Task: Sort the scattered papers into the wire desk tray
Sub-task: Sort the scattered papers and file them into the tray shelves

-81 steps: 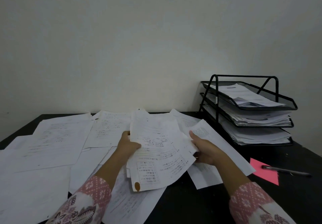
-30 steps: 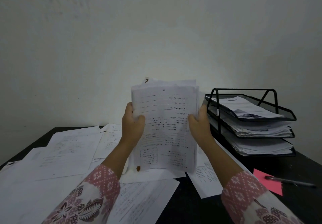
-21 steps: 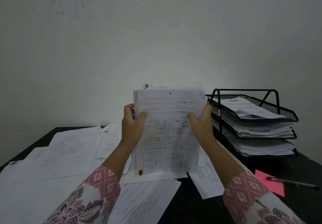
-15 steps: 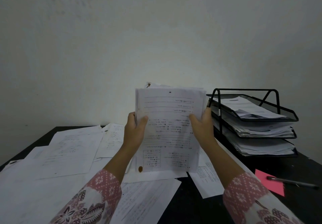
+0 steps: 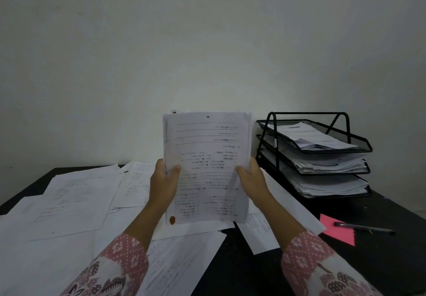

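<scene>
I hold a stack of printed papers (image 5: pixel 207 164) upright above the desk. My left hand (image 5: pixel 162 184) grips its left edge with the thumb on the front page. On the right edge my right hand (image 5: pixel 252 180) grips the same way. The stack's bottom edge hangs just over the loose sheets. A black three-tier wire desk tray (image 5: pixel 345 151) stands to the right, each tier filled with paper. Scattered white sheets (image 5: pixel 73 201) cover the left and middle of the black desk.
A pink note (image 5: pixel 338 232) lies at the right of the desk with a black pen (image 5: pixel 364 227) across it. One sheet (image 5: pixel 274 205) lies slanted between the held stack and the tray. A bare pale wall rises behind the desk.
Both hands lifted the papers off the desk and stood them upright as an evened stack. In the last second my hands slid lower along its side edges.
</scene>
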